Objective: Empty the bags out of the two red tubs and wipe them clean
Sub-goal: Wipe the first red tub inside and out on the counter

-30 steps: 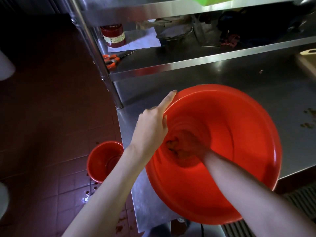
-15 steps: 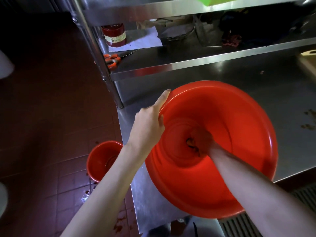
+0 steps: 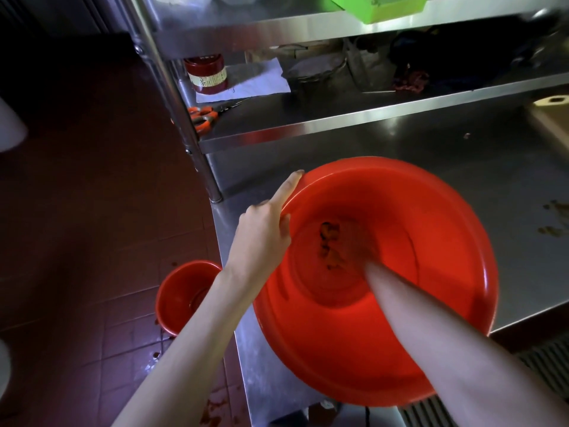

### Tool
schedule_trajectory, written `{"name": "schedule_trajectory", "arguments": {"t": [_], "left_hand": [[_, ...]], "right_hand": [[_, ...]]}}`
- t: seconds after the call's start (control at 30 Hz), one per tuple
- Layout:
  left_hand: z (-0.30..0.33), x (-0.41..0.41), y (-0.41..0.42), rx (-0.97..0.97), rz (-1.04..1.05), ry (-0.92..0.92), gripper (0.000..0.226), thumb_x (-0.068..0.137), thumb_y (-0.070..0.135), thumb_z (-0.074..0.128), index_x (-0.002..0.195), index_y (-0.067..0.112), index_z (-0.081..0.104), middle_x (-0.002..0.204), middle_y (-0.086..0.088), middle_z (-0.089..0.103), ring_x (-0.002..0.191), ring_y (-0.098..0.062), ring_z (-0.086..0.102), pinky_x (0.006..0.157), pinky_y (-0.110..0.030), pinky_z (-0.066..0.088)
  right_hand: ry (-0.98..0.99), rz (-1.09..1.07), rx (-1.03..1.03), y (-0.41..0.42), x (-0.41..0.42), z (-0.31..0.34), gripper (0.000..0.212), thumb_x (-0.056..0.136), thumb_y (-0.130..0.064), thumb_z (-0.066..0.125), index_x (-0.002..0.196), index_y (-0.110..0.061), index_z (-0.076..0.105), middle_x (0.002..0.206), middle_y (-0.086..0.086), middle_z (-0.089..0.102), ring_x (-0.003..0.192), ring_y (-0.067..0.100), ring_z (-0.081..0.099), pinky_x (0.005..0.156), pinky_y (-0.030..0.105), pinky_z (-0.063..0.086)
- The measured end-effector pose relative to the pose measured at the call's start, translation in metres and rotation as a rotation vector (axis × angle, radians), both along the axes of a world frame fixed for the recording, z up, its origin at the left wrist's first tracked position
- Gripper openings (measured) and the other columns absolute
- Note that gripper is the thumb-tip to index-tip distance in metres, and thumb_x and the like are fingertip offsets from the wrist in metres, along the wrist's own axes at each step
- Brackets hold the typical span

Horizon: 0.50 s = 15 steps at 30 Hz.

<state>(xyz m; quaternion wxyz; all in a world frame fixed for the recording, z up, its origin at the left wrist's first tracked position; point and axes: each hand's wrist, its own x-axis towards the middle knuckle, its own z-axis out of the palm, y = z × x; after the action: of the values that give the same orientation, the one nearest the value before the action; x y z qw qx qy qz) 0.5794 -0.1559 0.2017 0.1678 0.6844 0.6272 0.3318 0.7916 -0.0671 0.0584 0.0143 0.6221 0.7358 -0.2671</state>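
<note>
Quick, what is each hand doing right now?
Left hand: shut on the big red tub, gripping its rim.
Right hand: down inside the tub, too blurred to tell open or closed.

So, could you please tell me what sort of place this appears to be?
Probably a commercial or back-of-house kitchen: a stainless steel worktable with steel shelving above it, a red tiled floor, and a large red tub being cleaned by hand.

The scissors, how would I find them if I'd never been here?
Start at the steel table and look up to the lowest shelf above it. At that shelf's left end, in front of a red jar, lie the scissors. Nothing else up there has orange handles.
</note>
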Motion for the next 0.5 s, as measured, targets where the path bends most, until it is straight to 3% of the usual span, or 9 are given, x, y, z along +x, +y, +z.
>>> {"name": "schedule_trajectory", "arguments": {"t": [0.07, 0.17, 0.2, 0.3, 0.37, 0.5], "left_hand": [[-0.003, -0.001, 0.0, -0.001, 0.044, 0.013, 0.079, 0.099, 0.0, 0.06, 0.163, 0.036, 0.031, 0.109, -0.003, 0.075, 0.083, -0.019, 0.073, 0.084, -0.03, 0.059], [-0.003, -0.005, 0.006, -0.033, 0.145, 0.043, 0.082, 0.095, 0.0, 0.06, 0.162, 0.038, 0.032, 0.095, -0.002, 0.072, 0.08, -0.025, 0.07, 0.079, -0.044, 0.062], [-0.005, -0.007, 0.009, -0.062, 0.165, 0.054, 0.084, 0.093, 0.0, 0.058, 0.161, 0.04, 0.031, 0.093, -0.002, 0.071, 0.08, -0.027, 0.07, 0.075, -0.046, 0.061], [-0.008, -0.015, 0.018, -0.139, 0.222, -0.032, 0.086, 0.088, -0.003, 0.053, 0.16, 0.039, 0.034, 0.111, -0.006, 0.075, 0.09, -0.029, 0.07, 0.075, -0.042, 0.058], [-0.012, -0.021, 0.026, -0.172, 0.277, -0.07, 0.086, 0.086, -0.006, 0.05, 0.16, 0.035, 0.036, 0.114, -0.008, 0.074, 0.09, -0.029, 0.068, 0.074, -0.037, 0.052], [-0.026, -0.034, 0.036, -0.232, 0.374, -0.093, 0.081, 0.085, -0.003, 0.053, 0.158, 0.026, 0.038, 0.133, -0.014, 0.063, 0.121, -0.04, 0.061, 0.093, -0.047, 0.053]], "right_hand": [[-0.01, -0.044, -0.002, 0.011, 0.01, 0.012, 0.033, 0.09, -0.022, 0.071, 0.122, -0.013, 0.065, 0.117, 0.011, 0.066, 0.113, 0.029, 0.064, 0.082, 0.032, 0.045], [-0.058, 0.152, -0.014, 0.013, 0.014, 0.049, 0.052, 0.077, -0.02, 0.082, 0.126, -0.015, 0.066, 0.119, 0.01, 0.07, 0.105, 0.024, 0.065, 0.075, 0.031, 0.041], [-0.05, 0.191, -0.002, 0.006, 0.014, 0.067, 0.05, 0.072, -0.021, 0.084, 0.12, -0.018, 0.068, 0.113, 0.008, 0.072, 0.099, 0.023, 0.065, 0.074, 0.032, 0.042], [0.09, 0.261, 0.132, -0.012, 0.022, 0.114, 0.04, 0.062, -0.026, 0.08, 0.099, -0.029, 0.064, 0.097, -0.006, 0.066, 0.09, 0.02, 0.062, 0.079, 0.04, 0.051], [0.205, 0.238, 0.205, -0.03, 0.03, 0.151, 0.04, 0.063, -0.028, 0.077, 0.099, -0.034, 0.062, 0.098, -0.013, 0.061, 0.09, 0.011, 0.061, 0.084, 0.041, 0.051], [0.311, 0.139, 0.358, -0.073, 0.051, 0.218, 0.04, 0.065, -0.037, 0.074, 0.103, -0.039, 0.064, 0.106, -0.016, 0.061, 0.098, 0.005, 0.063, 0.09, 0.037, 0.052]]}}
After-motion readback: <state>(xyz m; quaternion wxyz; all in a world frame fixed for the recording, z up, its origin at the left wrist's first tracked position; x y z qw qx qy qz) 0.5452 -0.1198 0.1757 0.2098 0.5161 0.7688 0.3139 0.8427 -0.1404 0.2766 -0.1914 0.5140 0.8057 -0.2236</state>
